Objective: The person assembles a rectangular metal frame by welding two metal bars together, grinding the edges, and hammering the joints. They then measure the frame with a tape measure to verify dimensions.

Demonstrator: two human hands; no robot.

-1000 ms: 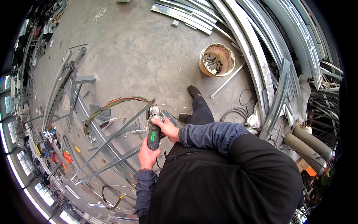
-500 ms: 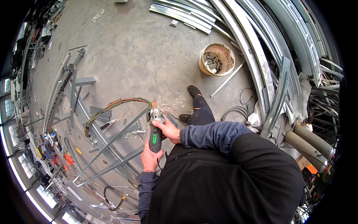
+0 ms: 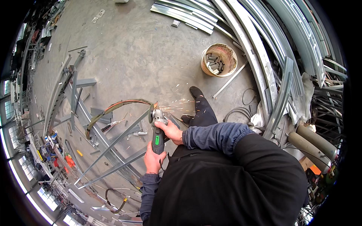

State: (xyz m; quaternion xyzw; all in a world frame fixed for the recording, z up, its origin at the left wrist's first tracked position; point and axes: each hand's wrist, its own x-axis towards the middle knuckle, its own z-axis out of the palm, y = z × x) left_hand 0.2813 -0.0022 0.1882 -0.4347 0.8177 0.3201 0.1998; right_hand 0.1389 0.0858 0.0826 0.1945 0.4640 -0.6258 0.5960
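Note:
An angle grinder [image 3: 157, 132] with a dark body and a green label runs in front of me. My left hand [image 3: 153, 158] is wrapped round its rear body. Nearer its head, my right hand [image 3: 171, 132] grips it, the thumb lying on top. The grinding disc [image 3: 151, 113] stands on edge at the tip of a steel bar [image 3: 132, 128], and orange sparks [image 3: 177, 105] fly off to the right toward my leg and shoe. The exact contact point is partly hidden by the disc. A green-and-orange sleeved cable [image 3: 113, 107] arcs close beside the disc.
Welded steel profiles [image 3: 102, 132] form a frame on the left. A bucket [image 3: 222, 56] of short metal pieces stands ahead right. Long steel channels [image 3: 260, 56] line the right side, with two gas cylinders [image 3: 309, 147] near my elbow. A coiled cable [image 3: 239, 113] lies beyond my right forearm.
The grinder and both hands have shifted very slightly to the right. The spark spray has changed shape, now flatter and thinner. My grip is the same.

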